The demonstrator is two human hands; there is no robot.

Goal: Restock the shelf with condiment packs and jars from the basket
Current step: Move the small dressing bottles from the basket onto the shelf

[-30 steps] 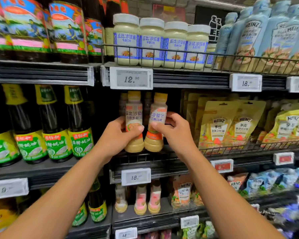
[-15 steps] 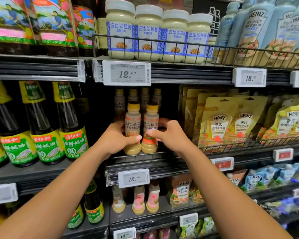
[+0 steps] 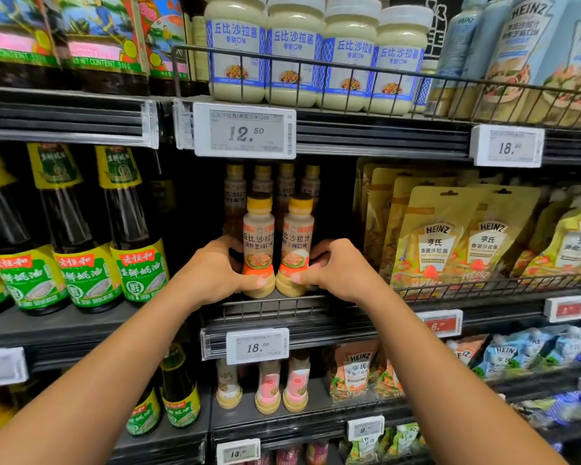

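Note:
Two small sesame dressing bottles with yellow caps stand side by side at the front of the middle shelf [image 3: 282,307]. My left hand [image 3: 215,273] grips the left bottle [image 3: 258,239] low down, thumb across its base. My right hand [image 3: 332,270] grips the right bottle [image 3: 297,239] the same way. Both bottles are upright with their bases on the shelf. Behind them stands a row of several bottles of the same kind [image 3: 272,182]. The basket is out of view.
Mayonnaise jars [image 3: 296,55] stand behind a wire rail on the shelf above. Dark oyster sauce bottles [image 3: 91,236] fill the left bay. Yellow Heinz pouches [image 3: 450,239] lean to the right. Price tags [image 3: 245,130] hang on the shelf edges. Pink dressing bottles [image 3: 269,387] sit one shelf down.
Both hands have lowered the two bottles from mid-air onto the front of the middle shelf and slid down to the bottles' bases. The view has moved closer.

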